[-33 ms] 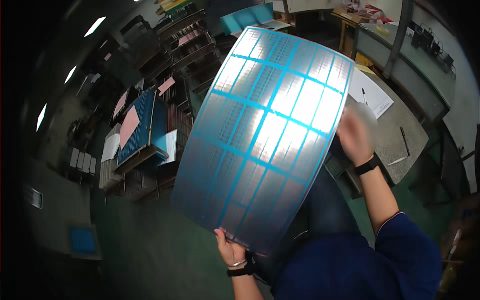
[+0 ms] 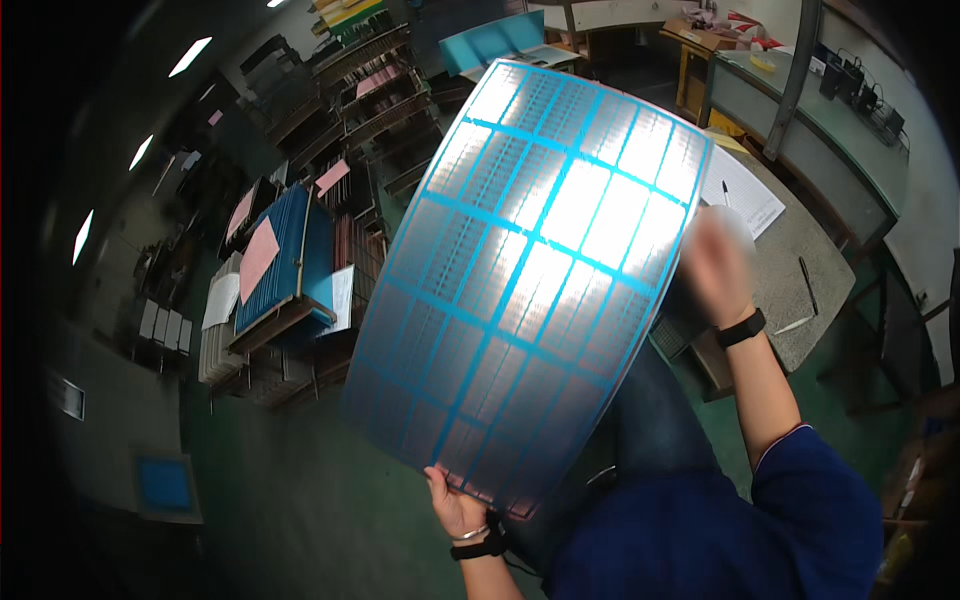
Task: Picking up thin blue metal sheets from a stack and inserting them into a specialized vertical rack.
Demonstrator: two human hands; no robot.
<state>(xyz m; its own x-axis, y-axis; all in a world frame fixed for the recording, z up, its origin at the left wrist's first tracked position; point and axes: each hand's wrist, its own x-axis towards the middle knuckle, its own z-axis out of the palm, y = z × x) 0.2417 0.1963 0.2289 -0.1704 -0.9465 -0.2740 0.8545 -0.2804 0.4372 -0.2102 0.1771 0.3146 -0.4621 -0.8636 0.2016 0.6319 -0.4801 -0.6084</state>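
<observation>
Left hand [image 2: 459, 511] pinches a gridded panel [image 2: 520, 300]; right hand [image 2: 718, 266] is too blurred to tell

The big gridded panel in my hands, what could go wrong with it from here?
The panel might slip toward the floor: the left hand holds it by its bottom edge, and the right hand, at its right edge, is too blurred to judge its grip. Bare fingers could smudge the surface. Bright glare across the upper and middle cells could also hide marks there.
</observation>
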